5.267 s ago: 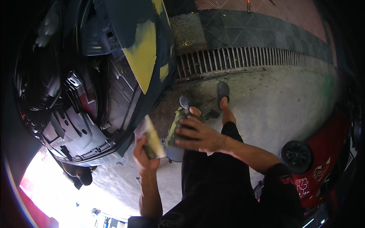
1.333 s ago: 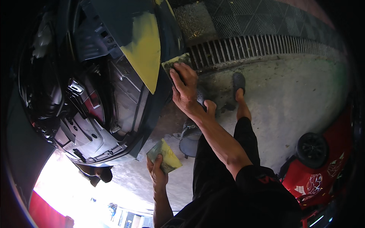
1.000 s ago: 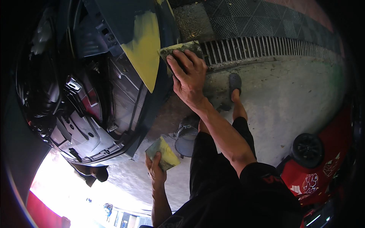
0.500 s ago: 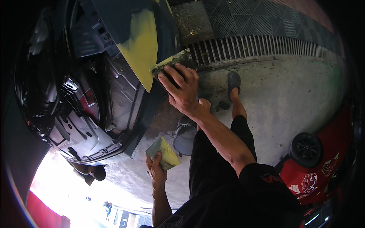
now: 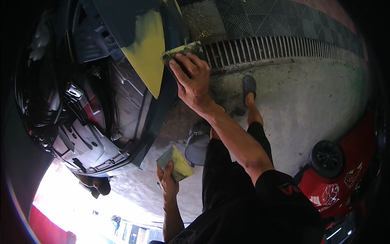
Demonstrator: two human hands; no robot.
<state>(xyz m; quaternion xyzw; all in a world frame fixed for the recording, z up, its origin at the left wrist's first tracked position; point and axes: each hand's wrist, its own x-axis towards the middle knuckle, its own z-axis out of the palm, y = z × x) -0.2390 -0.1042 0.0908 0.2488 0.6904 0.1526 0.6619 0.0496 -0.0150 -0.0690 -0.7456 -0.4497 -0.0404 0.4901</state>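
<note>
My right hand (image 5: 194, 79) is bent over a dark sanding block (image 5: 178, 53) dusted with yellow, fingers spread across its face. The block lies along the dark car panel (image 5: 118, 20), just right of a pointed yellow filler patch (image 5: 148, 53); I cannot tell how firmly it touches. Lower down, my left hand (image 5: 167, 181) grips a flat square pad (image 5: 176, 162), grey-green and smeared with yellow, with the thumb on top. It is held away from the panel, in front of the bucket.
An open car body with a bare trunk frame (image 5: 97, 148) fills the left. A dark bucket (image 5: 197, 150) stands by my legs. A slotted drain grate (image 5: 260, 49) crosses the floor beyond my feet. At right is a red car (image 5: 349, 162) with a black wheel (image 5: 327, 159).
My right hand and the sanding block have slid a little up along the panel. My left hand keeps its hold on the square pad, nearly still.
</note>
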